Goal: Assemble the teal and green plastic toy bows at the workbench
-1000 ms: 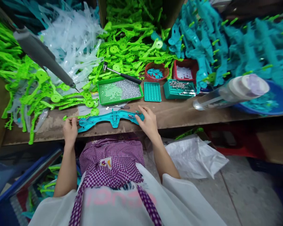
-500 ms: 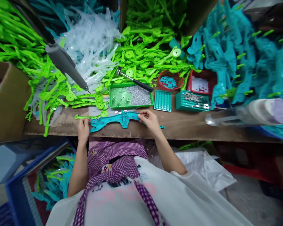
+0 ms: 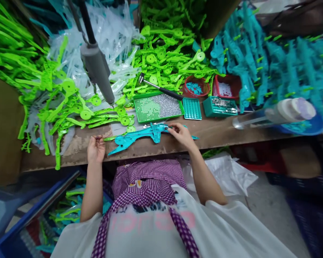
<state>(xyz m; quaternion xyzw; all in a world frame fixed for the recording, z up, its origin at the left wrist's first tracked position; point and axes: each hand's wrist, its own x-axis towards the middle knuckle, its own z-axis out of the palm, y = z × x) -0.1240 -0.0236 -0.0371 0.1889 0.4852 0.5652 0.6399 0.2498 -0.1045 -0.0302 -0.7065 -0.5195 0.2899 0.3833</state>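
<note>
A long turquoise plastic part lies on the bench's front edge, with a raised crosspiece near its middle. My right hand pinches it near its right end. At the other side my left hand is off the part, palm turned up, with fingertips curled together. A thin dark line runs from near those fingertips along the turquoise part; whether the fingers hold it is too small to tell. A lime-green lever lies behind the part, its narrow end reaching close to my left fingers.
A grey power screwdriver hangs at left. Behind lie piles of lime-green levers, a hammer, a green tray of small metal pieces, and a teal box. A clear bottle stands at right.
My left hand has let go of the turquoise part's left end and turned palm up beside it. My right hand stays at the other end. The view has shifted, and the screwdriver hangs more upright.
</note>
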